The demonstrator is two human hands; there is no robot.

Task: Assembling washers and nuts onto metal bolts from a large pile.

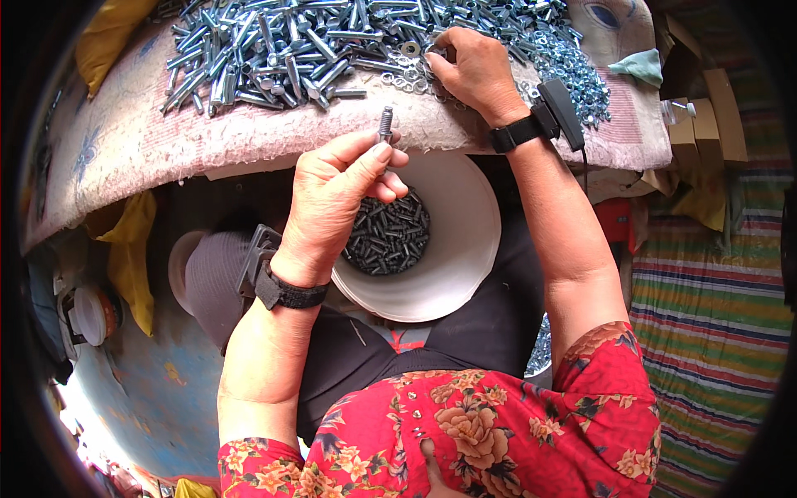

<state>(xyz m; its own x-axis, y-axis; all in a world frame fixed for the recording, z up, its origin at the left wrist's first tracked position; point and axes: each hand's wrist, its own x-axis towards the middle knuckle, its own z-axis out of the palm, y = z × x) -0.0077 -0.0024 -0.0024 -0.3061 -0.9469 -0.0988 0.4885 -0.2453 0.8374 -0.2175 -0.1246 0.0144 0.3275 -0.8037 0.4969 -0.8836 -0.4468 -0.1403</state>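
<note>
My left hand (pixel 344 170) is closed around a bolt (pixel 386 123), held upright over the bucket with its threaded end up. The fingers hide its lower part. Beyond it, my right hand (pixel 477 70) is over the table, thumb and forefinger curled together at the loose washers (pixel 404 81). Whatever is between those fingertips is too small to make out. Left of that hand lies a big heap of shiny bolts (pixel 274 54); to its right spreads a pile of small nuts (pixel 573 75). A white bucket (pixel 465 224) stands between my knees, with many dark threaded pieces (pixel 388 232) inside.
A worn pinkish cloth (pixel 249 137) covers the table up to its curved near edge. Yellow cloth (pixel 133 257) hangs at the left. Cardboard (pixel 722 116) stands at the right, beside a striped sheet (pixel 714 307). Another container of shiny parts (pixel 541 353) sits by my right thigh.
</note>
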